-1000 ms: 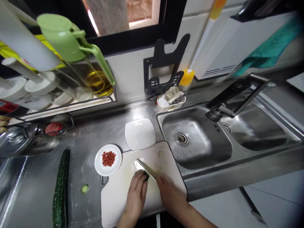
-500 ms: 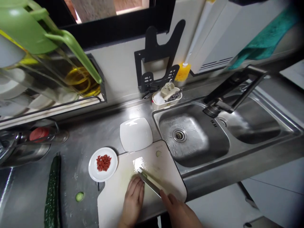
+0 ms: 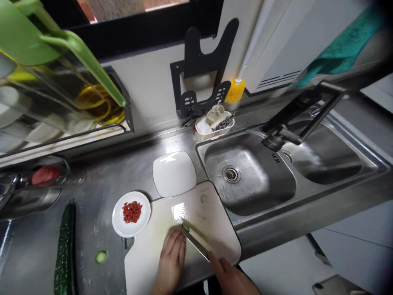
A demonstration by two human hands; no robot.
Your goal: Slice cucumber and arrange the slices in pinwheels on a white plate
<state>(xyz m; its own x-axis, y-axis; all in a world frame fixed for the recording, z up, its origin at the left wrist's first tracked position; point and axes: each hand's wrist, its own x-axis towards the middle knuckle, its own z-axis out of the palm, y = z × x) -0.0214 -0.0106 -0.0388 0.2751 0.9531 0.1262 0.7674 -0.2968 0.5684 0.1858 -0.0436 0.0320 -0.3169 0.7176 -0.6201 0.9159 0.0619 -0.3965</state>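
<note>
My right hand [image 3: 231, 276] is closed around the handle of a kitchen knife [image 3: 198, 246], its blade slanting up and left across the white cutting board [image 3: 211, 219]. Against the blade's left side, my left hand [image 3: 172, 253] has its fingers curled down on a cucumber piece, which they almost wholly hide. A bit of green cucumber [image 3: 185, 226] shows on the other side of the blade near the tip. One thin cucumber slice [image 3: 204, 199] lies at the board's far right corner.
Beyond the board sits a white square plate [image 3: 174, 174]. A round white plate [image 3: 118, 217] holds chopped red pieces [image 3: 132, 212]. Left on the steel counter are a whole cucumber [image 3: 65, 250] and a cut end [image 3: 101, 257]. The sink [image 3: 248, 176] with its black faucet [image 3: 291, 119] is to the right.
The knife's tip has shifted slightly down, closer to my left fingers. The whole view has moved a little; the plates and loose cucumber pieces stay in place.
</note>
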